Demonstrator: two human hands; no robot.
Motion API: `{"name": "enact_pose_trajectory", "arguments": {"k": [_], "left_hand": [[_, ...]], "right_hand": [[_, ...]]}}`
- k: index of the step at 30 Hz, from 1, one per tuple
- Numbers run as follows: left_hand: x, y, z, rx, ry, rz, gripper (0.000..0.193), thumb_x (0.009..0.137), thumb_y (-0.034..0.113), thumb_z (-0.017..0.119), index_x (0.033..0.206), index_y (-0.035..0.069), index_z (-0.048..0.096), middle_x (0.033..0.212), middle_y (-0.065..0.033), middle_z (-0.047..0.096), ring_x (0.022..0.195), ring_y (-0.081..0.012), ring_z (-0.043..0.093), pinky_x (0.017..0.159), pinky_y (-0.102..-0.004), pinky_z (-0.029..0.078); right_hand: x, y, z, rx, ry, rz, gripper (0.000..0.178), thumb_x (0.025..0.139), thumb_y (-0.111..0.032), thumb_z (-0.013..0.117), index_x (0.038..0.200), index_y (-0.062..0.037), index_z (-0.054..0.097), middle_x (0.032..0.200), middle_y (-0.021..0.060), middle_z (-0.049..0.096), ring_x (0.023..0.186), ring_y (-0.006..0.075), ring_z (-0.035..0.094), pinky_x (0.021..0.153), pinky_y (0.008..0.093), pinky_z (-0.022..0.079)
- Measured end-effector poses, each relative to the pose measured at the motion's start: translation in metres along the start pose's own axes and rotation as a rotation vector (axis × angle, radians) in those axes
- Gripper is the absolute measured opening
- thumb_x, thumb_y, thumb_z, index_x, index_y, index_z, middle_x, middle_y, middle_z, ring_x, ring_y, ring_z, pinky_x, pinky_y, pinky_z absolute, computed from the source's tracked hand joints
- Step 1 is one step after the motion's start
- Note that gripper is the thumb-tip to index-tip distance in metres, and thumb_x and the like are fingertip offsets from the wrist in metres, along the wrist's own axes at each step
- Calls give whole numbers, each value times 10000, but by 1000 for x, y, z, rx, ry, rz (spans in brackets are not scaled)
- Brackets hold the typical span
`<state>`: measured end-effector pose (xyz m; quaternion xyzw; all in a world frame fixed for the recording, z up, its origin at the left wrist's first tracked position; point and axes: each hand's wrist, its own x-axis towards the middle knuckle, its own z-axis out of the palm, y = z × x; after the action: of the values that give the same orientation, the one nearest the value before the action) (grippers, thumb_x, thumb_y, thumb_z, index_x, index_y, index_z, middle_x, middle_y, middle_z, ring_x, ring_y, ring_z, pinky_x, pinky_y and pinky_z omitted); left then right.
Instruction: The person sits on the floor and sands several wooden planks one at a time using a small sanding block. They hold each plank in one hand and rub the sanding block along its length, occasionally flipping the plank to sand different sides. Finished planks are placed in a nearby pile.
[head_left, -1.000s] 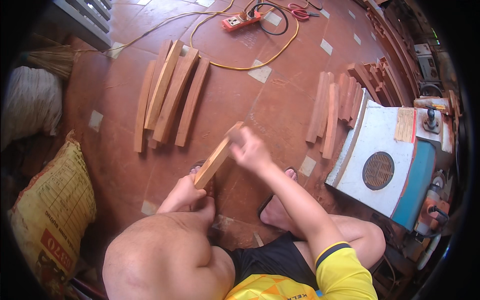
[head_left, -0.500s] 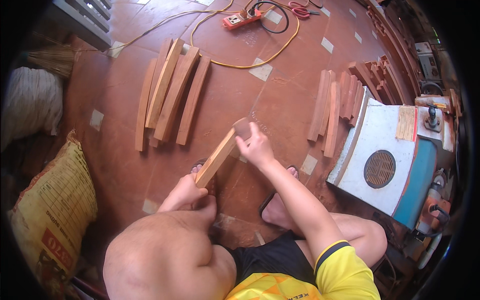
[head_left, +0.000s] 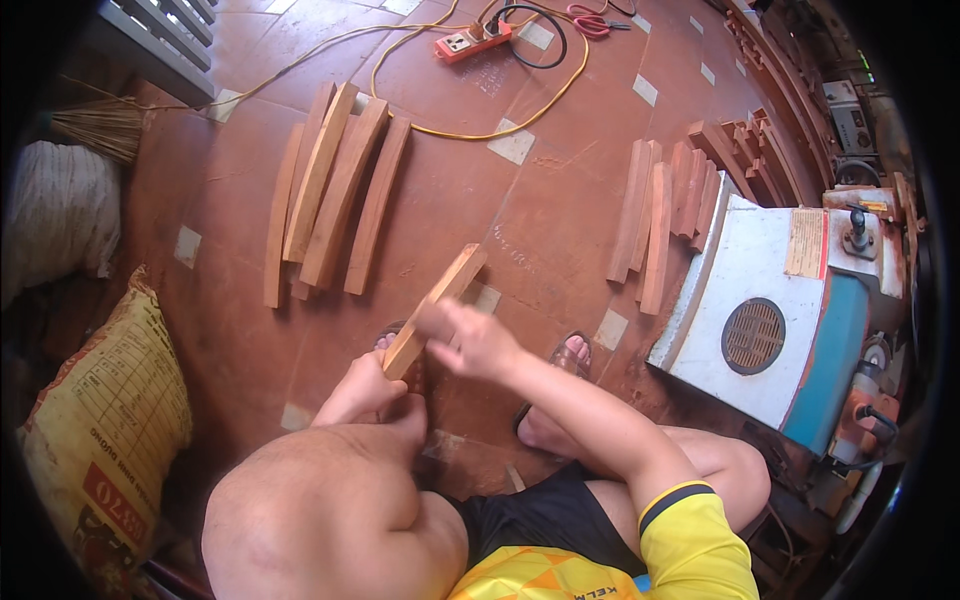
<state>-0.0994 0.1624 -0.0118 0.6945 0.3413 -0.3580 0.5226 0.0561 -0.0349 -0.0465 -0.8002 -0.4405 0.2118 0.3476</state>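
A squared wooden stick slants up and away in front of me, with its near end gripped by my left hand beside my left knee. My right hand is closed on a brown piece of sandpaper, pressed against the middle of the stick. Motion smears the right fingers and the sandpaper a little. Beyond the stick, on the left, several similar wooden sticks lie side by side on the floor.
More sticks lie to the right, beside a white and teal machine housing with a round grille. An orange power strip, yellow cord and red-handled scissors are at the far side. A yellow sack stands at left.
My right hand and the sandpaper have slid down the stick from its far end to around its middle. The left hand keeps its grip on the near end.
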Motion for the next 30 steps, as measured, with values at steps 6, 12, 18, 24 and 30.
{"name": "enact_pose_trajectory", "arguments": {"k": [6,12,18,24,30], "left_hand": [[0,2,3,-122,-98,29,425,832,83,760,1237,-35,714,1112,-167,766,1082,-261,734,955,-374,564],[26,-44,13,-426,-264,67,341,851,44,694,1186,-15,706,1022,-58,711,983,-166,669,868,-339,558],[18,-23,12,-396,-285,44,276,854,27,673,1128,9,705,958,-38,703,871,-134,660,748,-318,554],[16,-23,6,-455,-327,-17,257,862,27,675,1117,14,707,950,-39,703,894,-143,664,772,-318,552],[18,-25,16,-400,-264,104,279,849,52,704,1123,-1,717,988,-63,722,979,-173,678,877,-345,558]], "right_hand": [[20,42,-16,-76,197,187,652,895,-319,821,1354,54,547,960,290,722,894,469,736,790,511,616],[-6,-11,-6,-9,-172,13,632,876,-308,846,1336,54,608,1054,264,738,999,430,755,875,481,627],[31,52,-40,-136,74,465,603,904,-308,819,1345,44,607,1128,296,745,1013,439,759,836,481,641],[-11,-2,-7,8,-147,-53,635,876,-312,848,1362,19,607,1063,242,740,976,423,751,855,473,633],[22,52,-26,-92,202,329,584,906,-323,808,1301,42,581,1025,291,746,945,465,752,804,502,632]]}}
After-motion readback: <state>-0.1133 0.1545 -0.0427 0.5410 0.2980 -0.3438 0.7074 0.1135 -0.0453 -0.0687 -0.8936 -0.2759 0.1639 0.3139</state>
